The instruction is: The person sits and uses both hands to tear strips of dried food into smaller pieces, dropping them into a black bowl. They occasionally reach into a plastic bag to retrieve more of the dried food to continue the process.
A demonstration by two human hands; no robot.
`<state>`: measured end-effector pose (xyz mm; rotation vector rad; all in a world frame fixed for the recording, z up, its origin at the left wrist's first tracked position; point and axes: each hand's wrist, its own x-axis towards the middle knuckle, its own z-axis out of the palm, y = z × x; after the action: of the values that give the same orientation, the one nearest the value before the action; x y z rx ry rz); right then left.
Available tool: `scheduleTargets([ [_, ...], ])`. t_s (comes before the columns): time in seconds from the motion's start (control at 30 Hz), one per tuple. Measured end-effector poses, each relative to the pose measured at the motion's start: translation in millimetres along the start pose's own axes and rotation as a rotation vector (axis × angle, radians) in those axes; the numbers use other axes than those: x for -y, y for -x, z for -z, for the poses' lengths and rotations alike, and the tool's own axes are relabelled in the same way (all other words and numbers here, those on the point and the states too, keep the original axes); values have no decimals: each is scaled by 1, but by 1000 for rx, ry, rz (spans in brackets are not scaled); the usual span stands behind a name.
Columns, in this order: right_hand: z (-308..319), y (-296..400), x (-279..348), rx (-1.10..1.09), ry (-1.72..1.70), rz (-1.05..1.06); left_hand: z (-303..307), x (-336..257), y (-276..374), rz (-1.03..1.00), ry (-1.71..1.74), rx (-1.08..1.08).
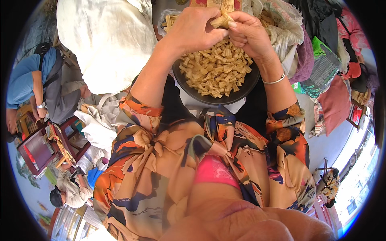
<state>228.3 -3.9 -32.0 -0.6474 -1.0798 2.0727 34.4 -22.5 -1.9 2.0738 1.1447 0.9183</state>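
Note:
My left hand [197, 28] and my right hand [248, 33] meet at the top middle. Between them is a tan knotted strip [222, 20], apparently tofu skin. The fingers of both hands grip it, and the left palm hides part of it. Right below is a dark round bowl [215, 101], heaped with many small knots [217, 70] of the same tan material. Flat tan strips [227, 4] lie just beyond my fingers, cut off by the upper edge. A clear plastic bag [164, 25] beside my left hand holds more strips.
A large white cloth [105, 45] covers something at the left. A pale woven sack [286, 27] and a green-black bag [322, 66] stand at the right. People [30, 81] sit at the left, with wooden stools [36, 147] near them. A reddish cushion [334, 102] lies far right.

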Motion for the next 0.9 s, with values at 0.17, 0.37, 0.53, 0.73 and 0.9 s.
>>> scheduleTargets([
  [0.17,1,3,6,-69,54,57,-4,14,0,229,428,98],
  [0.37,38,19,35,0,442,317,17,9,5,214,1101,201],
  [0.53,34,19,25,-154,506,187,19,22,2,295,625,167],
  [0.73,9,12,13,-158,723,179,-1,0,0,64,57,91],
  [0.9,18,13,14,-198,827,164,0,23,3,126,171,388],
])
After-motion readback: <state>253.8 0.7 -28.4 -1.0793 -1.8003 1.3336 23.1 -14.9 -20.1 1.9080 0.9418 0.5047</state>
